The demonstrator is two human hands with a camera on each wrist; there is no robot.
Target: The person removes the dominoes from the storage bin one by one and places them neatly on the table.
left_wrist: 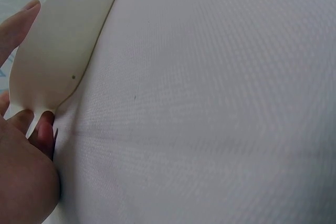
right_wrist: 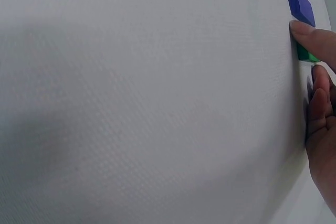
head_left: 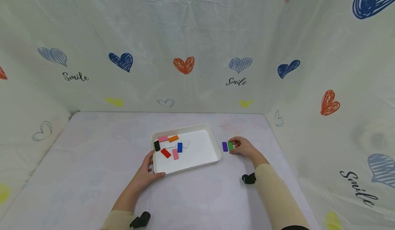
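Observation:
A white rectangular tray (head_left: 197, 151) lies on the table with several coloured blocks at its left end. My left hand (head_left: 144, 173) holds the tray's near left corner, thumb at the front rim and fingers along the left side. In the left wrist view the fingers meet the tray's outer wall (left_wrist: 63, 40). Right of the tray, my right hand (head_left: 245, 148) pinches a green block (head_left: 230, 146) at table level; the fingers hide part of it. A purple block (head_left: 225, 146) stands just left of the green one, also seen in the right wrist view.
Inside the tray are a black block (head_left: 157, 146), a red block (head_left: 165, 153), a blue block (head_left: 180, 147), an orange block (head_left: 173, 138), pink blocks (head_left: 175, 154) and white ones (head_left: 186, 144). A white cloth covers the table (head_left: 92, 147). Heart-printed curtains (head_left: 203, 34) enclose the back and sides.

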